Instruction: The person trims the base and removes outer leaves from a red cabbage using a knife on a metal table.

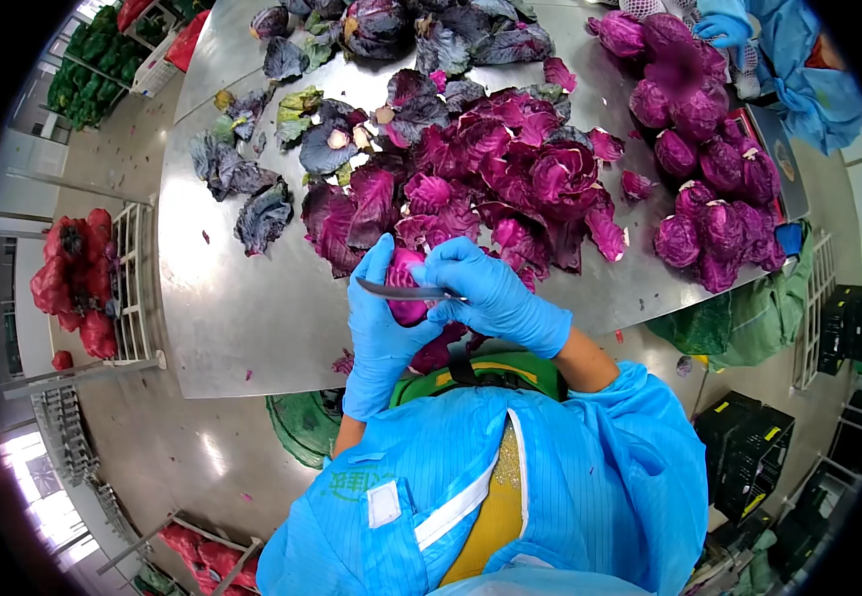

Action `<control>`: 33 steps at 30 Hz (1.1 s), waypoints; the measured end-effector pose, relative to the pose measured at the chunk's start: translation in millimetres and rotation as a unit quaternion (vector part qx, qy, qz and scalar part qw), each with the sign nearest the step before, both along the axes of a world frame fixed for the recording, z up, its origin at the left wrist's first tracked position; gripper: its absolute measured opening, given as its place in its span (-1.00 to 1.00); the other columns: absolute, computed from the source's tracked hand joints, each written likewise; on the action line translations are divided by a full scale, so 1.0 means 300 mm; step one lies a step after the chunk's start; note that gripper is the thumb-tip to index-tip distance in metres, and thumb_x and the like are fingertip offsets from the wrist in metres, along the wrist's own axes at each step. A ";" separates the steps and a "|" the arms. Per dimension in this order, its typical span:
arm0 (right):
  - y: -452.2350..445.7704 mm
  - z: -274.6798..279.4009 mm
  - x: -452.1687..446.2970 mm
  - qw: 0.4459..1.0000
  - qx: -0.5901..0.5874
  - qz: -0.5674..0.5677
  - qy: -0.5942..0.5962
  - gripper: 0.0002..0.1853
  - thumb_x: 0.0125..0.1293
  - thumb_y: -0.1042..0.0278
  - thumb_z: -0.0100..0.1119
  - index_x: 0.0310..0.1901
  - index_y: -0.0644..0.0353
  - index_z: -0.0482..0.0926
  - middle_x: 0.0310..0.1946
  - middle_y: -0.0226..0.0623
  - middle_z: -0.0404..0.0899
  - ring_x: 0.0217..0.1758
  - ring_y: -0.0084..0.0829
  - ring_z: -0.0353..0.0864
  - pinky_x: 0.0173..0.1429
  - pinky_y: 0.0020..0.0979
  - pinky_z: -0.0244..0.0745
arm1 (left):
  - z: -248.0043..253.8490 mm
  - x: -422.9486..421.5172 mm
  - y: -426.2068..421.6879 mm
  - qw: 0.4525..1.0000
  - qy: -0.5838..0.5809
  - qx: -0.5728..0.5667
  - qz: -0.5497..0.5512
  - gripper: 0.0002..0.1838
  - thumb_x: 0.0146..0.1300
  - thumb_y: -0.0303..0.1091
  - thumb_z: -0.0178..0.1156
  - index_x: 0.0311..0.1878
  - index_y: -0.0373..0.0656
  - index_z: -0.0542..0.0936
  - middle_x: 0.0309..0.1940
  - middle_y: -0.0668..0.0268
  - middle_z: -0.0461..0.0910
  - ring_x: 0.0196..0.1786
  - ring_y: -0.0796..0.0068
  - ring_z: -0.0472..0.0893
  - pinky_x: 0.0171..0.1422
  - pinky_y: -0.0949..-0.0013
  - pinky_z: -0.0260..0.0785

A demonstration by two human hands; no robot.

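Observation:
Both hands wear blue gloves and meet close in front of my body, over the near edge of the metal table (242, 328). My left hand (379, 323) is wrapped round a small purple cabbage head (408, 308). In my right hand (485, 298) is a knife (401, 292), its dark blade lying across the cabbage and pointing left. Just beyond my hands spreads a heap of loose purple cabbage leaves (470, 189). Part of the cabbage is hidden behind the blade and my fingers.
Peeled red cabbages (719, 228) are piled at the right. Darker outer leaves (237, 169) lie at the left, with an untrimmed cabbage (376, 28) at the back. A co-worker's gloved hand (724, 22) shows top right. Red net sacks (78, 268) and black crates (744, 452) stand beyond the table.

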State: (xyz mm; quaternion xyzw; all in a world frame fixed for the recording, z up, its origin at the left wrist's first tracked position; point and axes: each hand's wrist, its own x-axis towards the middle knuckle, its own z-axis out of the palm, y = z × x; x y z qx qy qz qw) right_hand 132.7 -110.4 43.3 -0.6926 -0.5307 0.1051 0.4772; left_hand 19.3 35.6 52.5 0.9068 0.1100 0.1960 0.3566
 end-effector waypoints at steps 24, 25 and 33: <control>-0.026 0.023 0.128 0.927 -0.111 0.109 0.341 -0.47 0.18 -0.09 0.35 -0.04 0.23 0.59 -0.15 -0.19 0.62 -0.05 -0.38 0.58 0.08 -0.33 0.46 | 0.013 -0.052 -0.003 0.748 0.197 -0.630 -0.073 -0.02 -0.07 -0.04 0.44 0.40 -0.26 0.25 0.22 0.15 0.44 0.25 0.30 0.48 0.38 0.19 0.31; -0.018 0.023 0.130 0.939 -0.138 0.107 0.297 -0.52 0.22 -0.08 0.31 -0.09 0.23 0.61 -0.22 -0.20 0.61 -0.13 -0.40 0.57 0.00 -0.32 0.46 | 0.009 -0.062 0.001 0.744 0.204 -0.633 -0.064 -0.03 -0.06 -0.03 0.43 0.40 -0.26 0.26 0.21 0.16 0.45 0.24 0.31 0.49 0.37 0.20 0.32; 0.044 -0.010 0.088 0.896 -0.240 0.103 0.359 -0.57 0.35 -0.03 0.21 -0.39 0.25 0.65 -0.68 -0.42 0.42 -0.58 -0.65 0.38 -0.47 -0.44 0.31 | -0.094 -0.157 -0.052 0.499 0.180 -0.848 -0.006 -0.04 0.02 0.20 0.28 0.41 -0.18 0.26 0.26 0.04 0.43 0.20 0.13 0.56 0.24 0.05 0.48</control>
